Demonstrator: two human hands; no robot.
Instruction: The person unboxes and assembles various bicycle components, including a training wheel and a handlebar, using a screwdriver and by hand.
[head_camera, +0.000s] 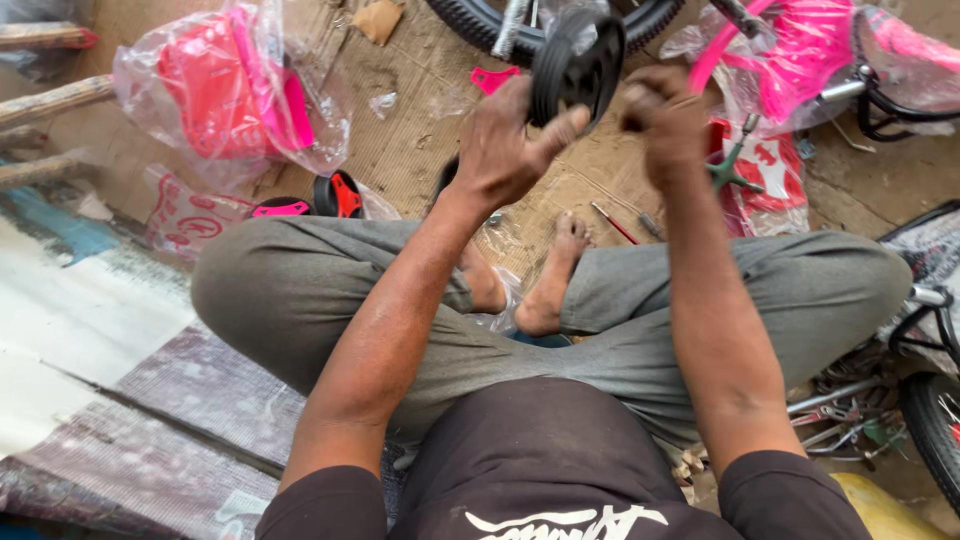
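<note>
The left hand (505, 140) grasps a small black wheel (575, 62); the right hand (665, 125) is clenched beside it. A second wheel (335, 193) lies unmounted on the floor.

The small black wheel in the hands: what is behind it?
Behind the small black wheel, gripped by the left hand, lie a large black tyre and brown cardboard. The wheel covers part of the tyre. The right hand is closed beside it; its contents are hidden.

Clear plastic bags (235, 85) wrap pink parts at upper left and upper right (800, 60); a red-printed bag (190, 220) lies below.
</note>
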